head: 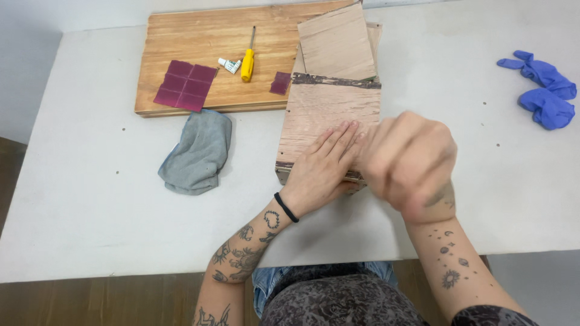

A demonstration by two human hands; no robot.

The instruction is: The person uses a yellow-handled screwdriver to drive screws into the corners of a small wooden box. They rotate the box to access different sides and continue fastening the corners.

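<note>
Flat and open, the left hand [323, 166] lies palm down on the weathered wooden panel [329, 124], fingers together and pointing to the far-right, holding nothing, only pressing on the wood. A black band is around its wrist. The right hand [408, 160] is closed in a loose fist, blurred, just beside the left fingertips and over the panel's right near corner; if sth is inside the fist I cannot tell.

From left to right on the white table [90, 181]: near the far-left part lies a big wooden board [205, 42], reaching the far edge. On the board, at its left near part, is a dark red sheet of sandpaper [185, 85] w/ fold lines in squares. Right of it is a small white tube [229, 64], then a screwdriver w/ yellow handle [248, 63], its shaft pointing to the far edge. A smaller dark red sandpaper piece [280, 83] is at the board's right near corner, just beside the panel.

In front of the board, toward the near edge, lies a crumpled grey cloth [196, 151], touching the board's near edge.

The panel is approx. in the middle of the table, a dark strip along its far edge. Behind it more thin wood pieces [336, 42] are stacked, tilted, partly over the board's right end.

Near the far-right corner of the table lie blue gloves [544, 87], well apart from the hands.
</note>
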